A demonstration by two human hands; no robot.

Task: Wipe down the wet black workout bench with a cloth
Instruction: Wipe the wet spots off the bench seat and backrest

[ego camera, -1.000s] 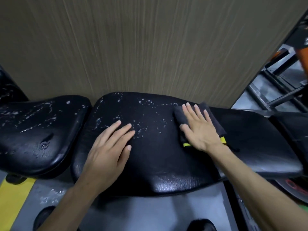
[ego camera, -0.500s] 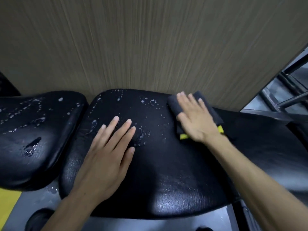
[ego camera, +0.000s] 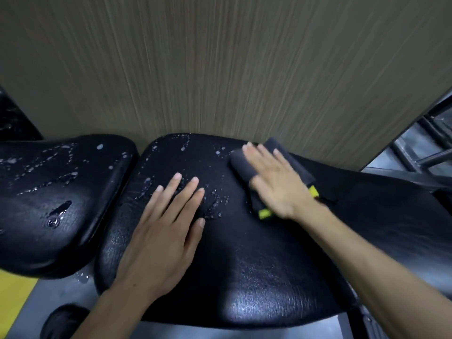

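The right hand lay flat with straight fingers, its grip spread and pressing a folded dark cloth against the far side of the black bench pad. The cloth's long axis ran diagonally, from its far corner near the wood-grain wall down toward the person, where yellow trim showed at its near end. The left hand rested palm-down on the same pad, fingers straight and pointing away toward the wall, holding nothing. Water droplets dotted the pad between the two hands. A second wet black pad sat just beside it to the left.
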